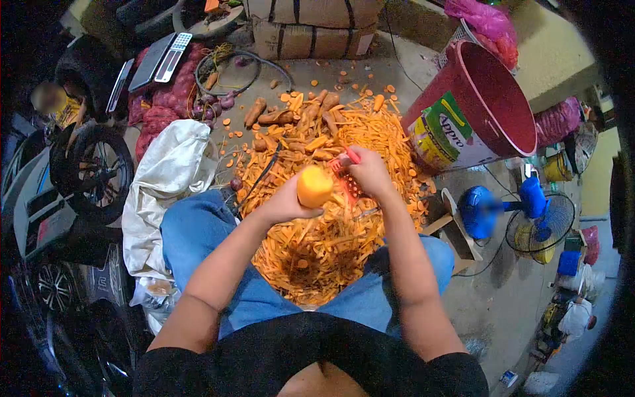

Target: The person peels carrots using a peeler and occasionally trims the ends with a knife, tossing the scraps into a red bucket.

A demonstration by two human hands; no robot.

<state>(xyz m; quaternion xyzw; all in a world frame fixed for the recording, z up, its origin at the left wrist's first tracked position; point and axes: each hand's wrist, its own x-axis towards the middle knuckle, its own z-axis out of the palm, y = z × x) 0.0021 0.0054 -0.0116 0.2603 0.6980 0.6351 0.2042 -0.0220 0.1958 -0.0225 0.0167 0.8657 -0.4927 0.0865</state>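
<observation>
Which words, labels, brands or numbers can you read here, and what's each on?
"Appro": on the label of the red bucket.
Other print on that label: too small and blurred to read.
Marks on the keypad of the scale: too small to read.
Pale mark on the dark panel, lower left: too blurred to read.

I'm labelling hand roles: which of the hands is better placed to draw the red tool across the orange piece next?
Probably the right hand: it grips the red tool close beside the orange piece, while the left hand is busy holding that piece.
</observation>
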